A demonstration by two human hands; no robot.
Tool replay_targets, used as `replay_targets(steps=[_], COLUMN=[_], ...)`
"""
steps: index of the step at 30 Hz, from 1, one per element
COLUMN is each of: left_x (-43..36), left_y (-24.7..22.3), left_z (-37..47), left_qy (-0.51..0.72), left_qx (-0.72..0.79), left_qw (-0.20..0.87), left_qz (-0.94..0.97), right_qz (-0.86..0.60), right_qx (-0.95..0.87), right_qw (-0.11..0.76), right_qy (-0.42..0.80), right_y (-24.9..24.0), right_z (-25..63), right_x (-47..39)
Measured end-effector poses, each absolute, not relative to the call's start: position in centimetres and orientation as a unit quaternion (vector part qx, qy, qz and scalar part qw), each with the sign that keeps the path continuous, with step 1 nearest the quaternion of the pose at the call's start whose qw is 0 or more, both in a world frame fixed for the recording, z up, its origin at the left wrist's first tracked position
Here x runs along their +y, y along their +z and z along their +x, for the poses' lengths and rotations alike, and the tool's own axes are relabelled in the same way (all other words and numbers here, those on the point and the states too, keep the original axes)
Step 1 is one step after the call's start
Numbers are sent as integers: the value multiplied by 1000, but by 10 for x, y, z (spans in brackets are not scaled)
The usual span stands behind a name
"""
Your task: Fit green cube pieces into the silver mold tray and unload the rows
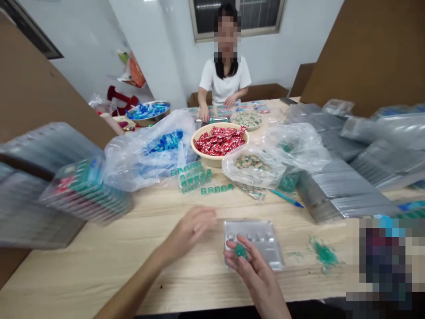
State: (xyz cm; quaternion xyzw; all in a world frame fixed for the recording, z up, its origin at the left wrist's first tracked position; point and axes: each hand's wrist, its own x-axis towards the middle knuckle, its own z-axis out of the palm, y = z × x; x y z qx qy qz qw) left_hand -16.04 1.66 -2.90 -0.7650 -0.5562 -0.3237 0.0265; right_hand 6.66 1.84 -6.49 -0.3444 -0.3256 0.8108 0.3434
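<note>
Over a clear plastic tray with a row of small hollows, my right hand is closed round a small green piece, palm up. My left hand is blurred by motion to the left of the tray, above bare wood; its fingers are smeared, and I cannot make out whether it holds anything. Beyond my hands lie a row of green pieces and a clear stack of green pieces.
A cream bowl holds red packets. Plastic bags flank it. Packed trays stack at left, empty trays at right. A blue pen and green scraps lie nearer. A person sits opposite.
</note>
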Motion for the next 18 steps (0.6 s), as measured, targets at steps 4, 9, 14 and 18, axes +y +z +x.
replay_targets(steps=[4,9,14,18], left_x=[-12,-16,-25,-40], left_y=[-23,-33,-31,-19], left_z=[-106,-85,-75,-76], left_qy=[-371,-402,-406,-349], left_qx=[-498,-473,-482,-503], left_qw=[-148,-76,-143,-316], left_qz=[-770,-780,-764,-725], right_qz=[-280,-287,-332,-363], right_qx=[-378,-416,-439,-449], right_qw=[347,334,331,318], right_qy=[811,795,766,752], right_y=[-57,-58,-58,-51], right_z=[62,79,89,95], right_x=[20,20,15,7])
